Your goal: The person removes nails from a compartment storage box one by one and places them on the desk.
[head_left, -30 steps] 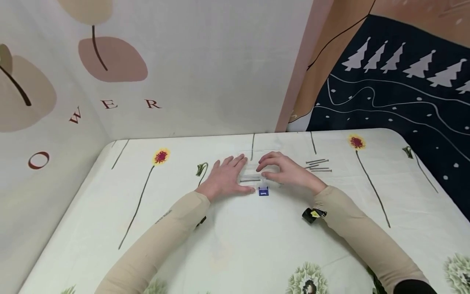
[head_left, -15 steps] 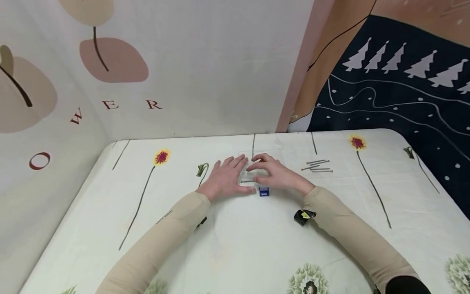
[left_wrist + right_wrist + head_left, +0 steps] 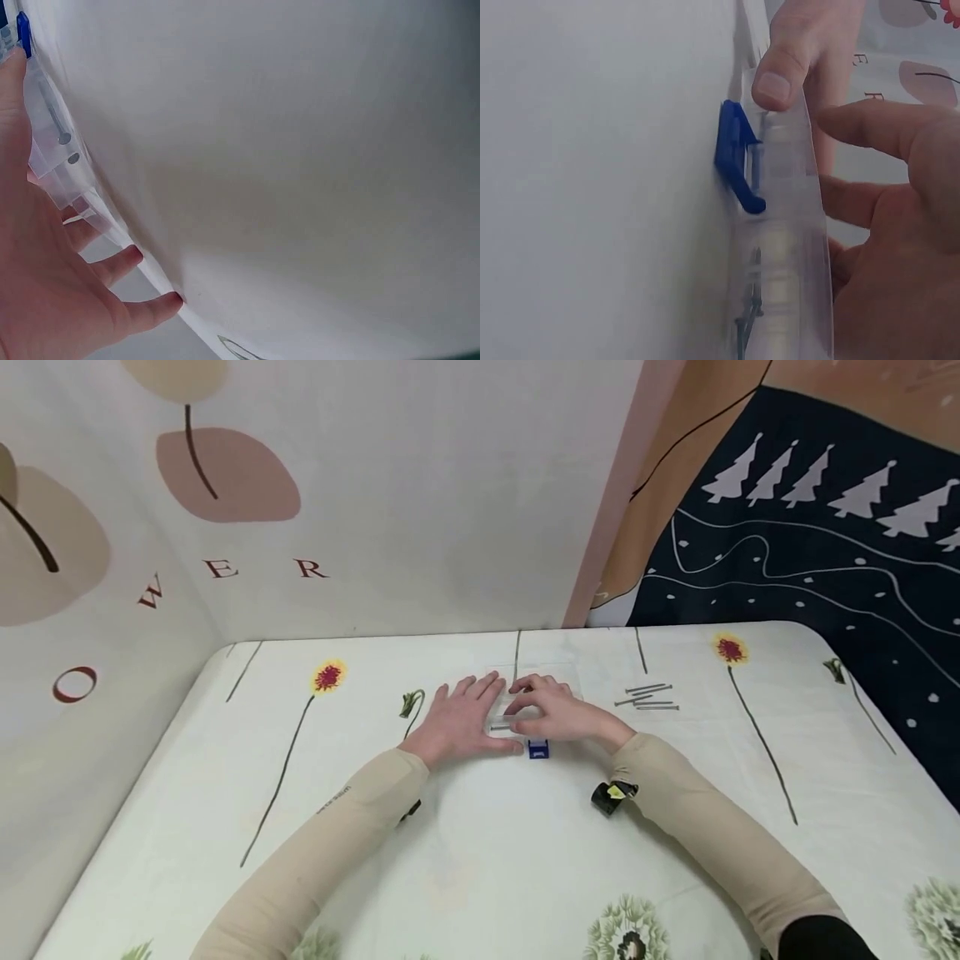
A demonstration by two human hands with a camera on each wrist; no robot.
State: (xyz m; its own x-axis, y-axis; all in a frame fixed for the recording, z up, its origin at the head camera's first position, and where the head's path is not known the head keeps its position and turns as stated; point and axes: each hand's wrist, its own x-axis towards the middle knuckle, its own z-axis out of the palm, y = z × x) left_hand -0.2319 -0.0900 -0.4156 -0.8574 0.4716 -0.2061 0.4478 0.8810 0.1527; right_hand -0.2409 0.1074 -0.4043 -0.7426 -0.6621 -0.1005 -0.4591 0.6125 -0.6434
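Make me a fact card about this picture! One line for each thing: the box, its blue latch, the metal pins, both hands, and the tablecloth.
Box: clear plastic box, on the tablecloth
Latch: blue latch, on the box's side nearest the person
Pins inside: some metal pins, maybe nails or screws
Pins outside: several loose pins, lying right of the box
Left hand: left hand rests at the box's left end, fingers spread
Right hand: right hand is over the box, fingers bent; can't tell if it holds anything
Tablecloth: white, with flowers
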